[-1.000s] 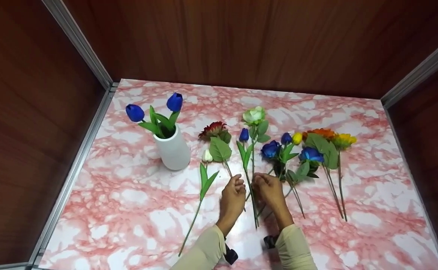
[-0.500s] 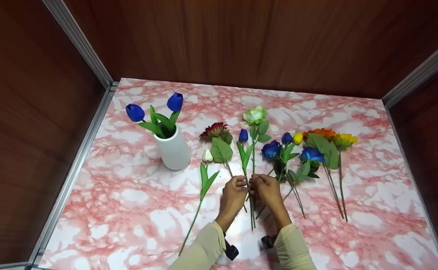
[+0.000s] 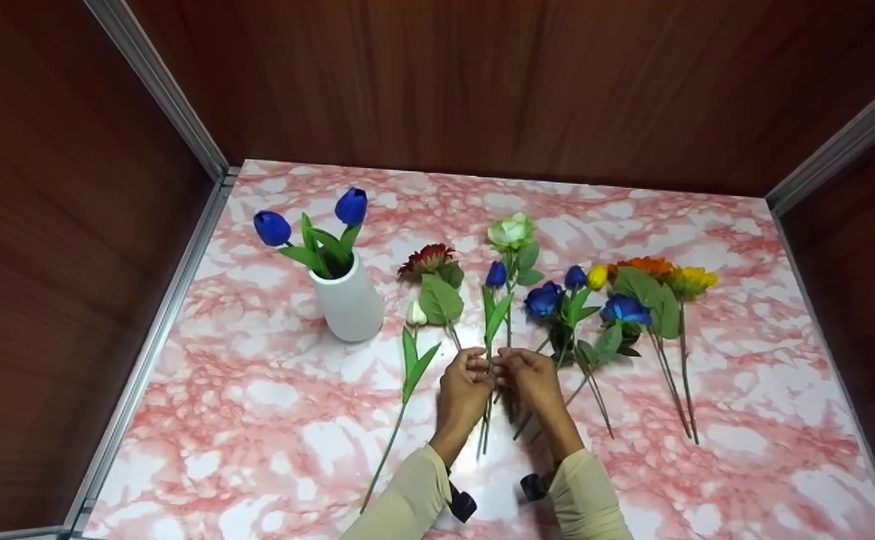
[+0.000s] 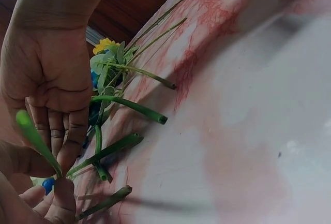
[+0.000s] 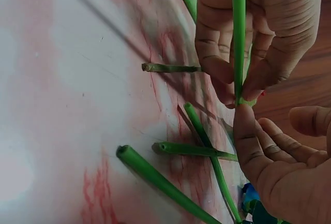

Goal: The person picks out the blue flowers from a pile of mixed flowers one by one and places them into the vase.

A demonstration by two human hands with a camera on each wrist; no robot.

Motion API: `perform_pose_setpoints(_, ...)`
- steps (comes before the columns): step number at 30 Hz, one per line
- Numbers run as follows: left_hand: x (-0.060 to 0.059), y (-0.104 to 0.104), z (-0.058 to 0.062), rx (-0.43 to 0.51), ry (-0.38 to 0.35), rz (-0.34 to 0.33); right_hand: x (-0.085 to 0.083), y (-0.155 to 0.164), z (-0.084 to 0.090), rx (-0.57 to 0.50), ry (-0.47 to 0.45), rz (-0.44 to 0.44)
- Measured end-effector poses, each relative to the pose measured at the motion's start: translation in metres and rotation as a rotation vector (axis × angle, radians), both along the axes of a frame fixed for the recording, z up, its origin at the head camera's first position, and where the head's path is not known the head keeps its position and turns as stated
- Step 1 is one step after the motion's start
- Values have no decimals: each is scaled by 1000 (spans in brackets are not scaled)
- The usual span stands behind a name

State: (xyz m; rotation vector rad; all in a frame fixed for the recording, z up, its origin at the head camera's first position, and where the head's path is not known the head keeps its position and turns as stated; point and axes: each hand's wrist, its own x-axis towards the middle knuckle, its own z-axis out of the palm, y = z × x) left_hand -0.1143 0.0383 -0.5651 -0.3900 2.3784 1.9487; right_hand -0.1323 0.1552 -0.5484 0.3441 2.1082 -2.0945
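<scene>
Now your left hand (image 3: 465,391) and right hand (image 3: 533,381) both pinch the tulip (image 3: 495,274) stem; its lower end has come up off the table (image 3: 257,420), so it looks free to carry.

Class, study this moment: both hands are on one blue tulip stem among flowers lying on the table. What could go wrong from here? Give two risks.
1. Both the left hand and right hand pinch the blue tulip stem close together; the thin stem might bend or kink there.
2. Other stems lie crossed just beside it, so lifting may snag and drag the neighbouring blue rose.
</scene>
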Motion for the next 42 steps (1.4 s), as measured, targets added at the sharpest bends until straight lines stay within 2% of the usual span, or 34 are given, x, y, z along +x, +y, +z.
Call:
perform_pose_setpoints(9, 2, -2, 5, 91, 26, 1, 1, 1, 2, -57, 13, 7)
perform_pose_setpoints(16, 7, 0, 10, 162, 145, 8, 0, 3, 7, -85, 10, -22)
perform_pose_setpoints(21, 11, 1, 14, 106, 246, -30, -3, 7, 13, -164, 19, -94)
perform_pose_setpoints(27, 16, -2, 14, 44, 333, -97, -7, 12, 19, -104, 56, -169)
perform_pose_setpoints(33, 18, -9, 12, 16, 350, -117, -9, 15, 20, -145, 99, -193)
perform_pose_setpoints(42, 13, -26, 12, -42, 327, -62, -14, 20, 39, -205, 80, -232)
